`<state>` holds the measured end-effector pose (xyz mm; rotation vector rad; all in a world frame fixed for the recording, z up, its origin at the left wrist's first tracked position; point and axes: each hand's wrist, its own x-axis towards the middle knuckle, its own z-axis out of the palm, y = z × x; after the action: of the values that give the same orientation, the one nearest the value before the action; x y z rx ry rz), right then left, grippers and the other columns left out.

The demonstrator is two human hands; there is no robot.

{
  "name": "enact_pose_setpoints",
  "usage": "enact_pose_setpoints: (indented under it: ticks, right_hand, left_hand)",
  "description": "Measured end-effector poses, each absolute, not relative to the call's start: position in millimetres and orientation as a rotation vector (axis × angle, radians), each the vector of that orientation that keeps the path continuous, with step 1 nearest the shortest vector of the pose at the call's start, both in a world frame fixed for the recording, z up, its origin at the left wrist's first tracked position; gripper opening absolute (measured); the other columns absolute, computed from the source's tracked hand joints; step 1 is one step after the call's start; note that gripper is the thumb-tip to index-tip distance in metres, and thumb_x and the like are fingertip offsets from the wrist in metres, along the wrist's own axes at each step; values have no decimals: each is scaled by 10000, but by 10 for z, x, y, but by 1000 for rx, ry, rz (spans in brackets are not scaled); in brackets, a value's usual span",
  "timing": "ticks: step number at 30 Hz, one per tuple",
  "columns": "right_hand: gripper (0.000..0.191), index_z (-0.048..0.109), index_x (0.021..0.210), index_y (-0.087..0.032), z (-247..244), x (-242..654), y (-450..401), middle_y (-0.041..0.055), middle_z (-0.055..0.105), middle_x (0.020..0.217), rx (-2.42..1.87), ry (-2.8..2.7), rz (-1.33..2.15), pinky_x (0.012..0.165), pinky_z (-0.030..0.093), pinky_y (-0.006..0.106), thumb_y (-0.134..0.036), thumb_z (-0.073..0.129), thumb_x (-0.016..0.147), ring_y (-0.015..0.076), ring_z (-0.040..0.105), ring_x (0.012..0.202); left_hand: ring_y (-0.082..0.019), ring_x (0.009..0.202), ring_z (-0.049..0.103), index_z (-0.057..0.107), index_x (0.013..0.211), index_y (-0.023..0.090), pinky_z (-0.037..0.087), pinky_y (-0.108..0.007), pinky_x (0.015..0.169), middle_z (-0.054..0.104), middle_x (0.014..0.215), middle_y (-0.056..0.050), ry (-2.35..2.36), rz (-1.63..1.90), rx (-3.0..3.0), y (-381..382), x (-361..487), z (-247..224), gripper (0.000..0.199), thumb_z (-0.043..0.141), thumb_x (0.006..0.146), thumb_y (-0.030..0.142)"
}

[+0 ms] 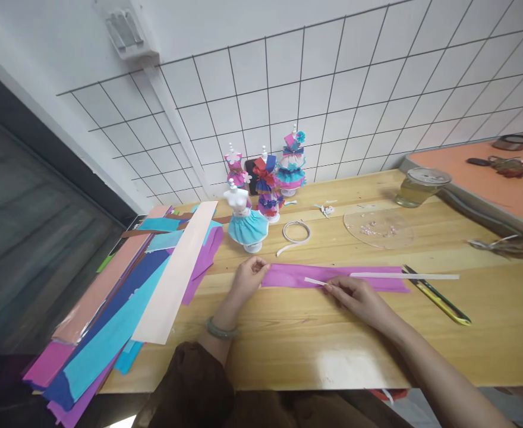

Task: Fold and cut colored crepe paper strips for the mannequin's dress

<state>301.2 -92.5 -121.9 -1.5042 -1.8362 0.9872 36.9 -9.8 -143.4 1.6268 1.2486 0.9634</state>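
A long purple crepe paper strip (295, 276) lies flat across the table in front of me. My left hand (249, 278) pinches its left end between thumb and fingertips. Over the strip's middle, my right hand (355, 299) holds a narrow white strip (315, 281), whose short end sticks out leftward past the fingertips. Another white length (426, 276) runs from behind that hand beyond the purple paper's right end; whether both are one piece I cannot tell. A yellow-and-black utility knife (440, 300) rests by the right end of the paper. Behind it lies a white tape roll (296, 232).
Mini mannequins in paper dresses stand at the back, the nearest with a turquoise skirt (248, 227). Coloured paper strips (176, 279) pile up on the left. A clear plate of small beads (380, 229) and a lidded cup of yellowish liquid (422, 189) stand back right.
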Motion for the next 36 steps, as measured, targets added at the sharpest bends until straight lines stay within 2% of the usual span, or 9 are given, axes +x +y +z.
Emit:
enact_pose_setpoints:
  ticks: [5,10,13,16,20,25,30,36]
  right_hand:
    - [371,614,745,-185,-1217,3014,-911,18,582,647,-1479,-1784,966,561,390,248,-493,432,846,144,496,600]
    - [377,608,737,-181,-1245,3023,-894,20,584,656,-1481,-1774,996,575,397,249,-500,437,844,142,492,610]
    - [393,589,693,-182,-1271,3022,-886,9,553,615,-1488,-1786,981,554,388,246,-514,438,838,134,472,584]
    - [410,605,690,-183,-1278,3014,-881,8,549,597,-1489,-1788,973,546,391,247,-536,446,826,135,473,573]
    - [433,662,791,-187,-1272,3012,-884,37,625,664,-1497,-1738,984,572,425,266,-571,463,801,160,524,612]
    - [421,671,826,-196,-1289,3038,-884,66,680,793,-1498,-1687,1006,654,458,290,-571,483,792,195,574,722]
    - [415,632,719,-185,-1253,3037,-883,44,619,659,-1499,-1679,967,567,418,268,-560,474,800,153,512,597]
    - [432,627,708,-178,-1232,3038,-892,34,591,636,-1504,-1568,991,475,365,247,-590,510,761,118,451,507]
  left_hand:
    - [-76,533,488,474,860,188,352,-186,514,531,622,49,1167,1018,1396,-126,375,-1472,214,559,771,363]
    - [-113,686,579,444,1159,178,430,-225,673,606,717,21,1209,941,1401,-136,373,-1471,499,629,701,251]
    - [-116,709,580,443,1222,171,435,-241,717,612,719,20,1196,920,1468,-132,358,-1486,520,592,728,240]
    - [-112,694,564,474,1206,163,429,-232,682,608,733,13,1232,935,1532,-117,336,-1501,468,560,754,253]
    - [-103,659,544,525,1148,169,413,-220,638,598,731,17,1321,994,1611,-91,291,-1494,389,541,772,266]
    - [-120,730,585,569,1099,177,435,-244,715,636,763,3,1401,1015,1683,-55,222,-1486,331,530,783,269]
    - [-147,791,619,617,1031,178,456,-278,763,673,818,-32,1496,997,1681,-32,198,-1484,283,548,775,275]
    - [-160,860,634,645,962,185,476,-287,786,693,918,-57,1477,991,1739,-40,207,-1497,214,552,778,244]
